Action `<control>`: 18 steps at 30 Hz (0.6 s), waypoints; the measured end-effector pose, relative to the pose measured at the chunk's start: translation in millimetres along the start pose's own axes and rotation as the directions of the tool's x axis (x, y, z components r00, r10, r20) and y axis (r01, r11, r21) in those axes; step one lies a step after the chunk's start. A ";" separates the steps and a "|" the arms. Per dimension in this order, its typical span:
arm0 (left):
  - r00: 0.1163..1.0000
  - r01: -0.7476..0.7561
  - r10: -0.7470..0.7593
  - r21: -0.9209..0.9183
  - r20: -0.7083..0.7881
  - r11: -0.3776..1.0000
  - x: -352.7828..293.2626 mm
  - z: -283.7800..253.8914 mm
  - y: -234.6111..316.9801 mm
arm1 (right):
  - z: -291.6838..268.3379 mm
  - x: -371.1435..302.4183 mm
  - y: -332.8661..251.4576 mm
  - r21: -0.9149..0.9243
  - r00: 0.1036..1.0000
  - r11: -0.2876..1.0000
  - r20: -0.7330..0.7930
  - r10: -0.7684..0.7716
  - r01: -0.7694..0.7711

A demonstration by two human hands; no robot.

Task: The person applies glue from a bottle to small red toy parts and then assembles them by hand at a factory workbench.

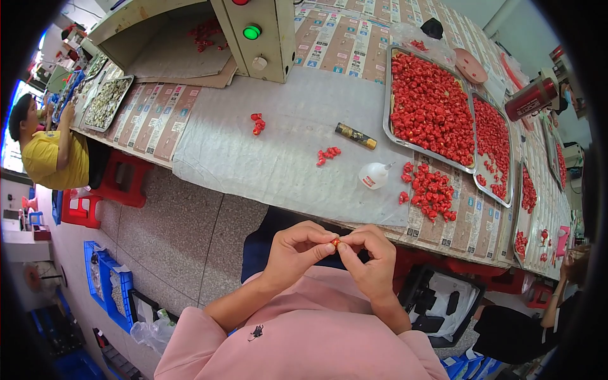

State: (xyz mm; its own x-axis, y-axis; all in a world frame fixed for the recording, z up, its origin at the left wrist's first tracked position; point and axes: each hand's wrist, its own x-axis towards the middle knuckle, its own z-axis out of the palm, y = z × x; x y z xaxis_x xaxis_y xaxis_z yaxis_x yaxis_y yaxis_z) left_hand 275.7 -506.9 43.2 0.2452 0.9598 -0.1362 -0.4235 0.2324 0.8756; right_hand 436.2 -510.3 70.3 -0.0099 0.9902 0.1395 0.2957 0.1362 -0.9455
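Observation:
Close to the table's front edge, my left hand (297,248) and my right hand (369,258) meet in a pinch. Between their fingertips is a small red piece (336,242) with a bit of gold; the fingers cover much of it. Just beyond my right hand lies a loose heap of small glossy red pieces (432,192). A white squeeze bottle with a thin nozzle (373,176) stands left of that heap. Two little clusters of red pieces, one nearer (328,155) and one farther (257,124), rest on the grey sheet (253,161).
A dark cylindrical tube (356,135) lies near a metal tray (387,95) heaped with red pieces. More trays stand to the right. A machine with a green light (252,31) stands at the back left. Other people sit at left (54,149) and right (516,326).

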 end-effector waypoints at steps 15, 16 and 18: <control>0.994 -0.098 0.097 0.018 0.045 0.995 0.1 0.6 6.7 | 3.2 -4.4 -0.2 0.052 0.997 0.996 -0.040 -0.064 0.066; 0.993 -0.113 0.111 0.036 0.045 0.993 -0.2 1.4 8.0 | 2.9 -4.6 -0.7 0.059 0.996 0.995 -0.041 -0.073 0.076; 0.991 -0.128 0.126 0.056 0.044 0.990 -1.1 2.9 9.8 | 2.5 -5.3 -0.1 0.064 0.996 0.995 -0.046 -0.076 0.079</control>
State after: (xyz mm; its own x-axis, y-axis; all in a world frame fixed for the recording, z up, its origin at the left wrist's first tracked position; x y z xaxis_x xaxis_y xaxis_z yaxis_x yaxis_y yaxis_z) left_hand 273.8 -506.1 53.3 0.2277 0.9737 -0.0046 -0.4023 0.0983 0.9102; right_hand 433.8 -515.5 68.9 0.0121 0.9744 0.2243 0.2327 0.2154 -0.9484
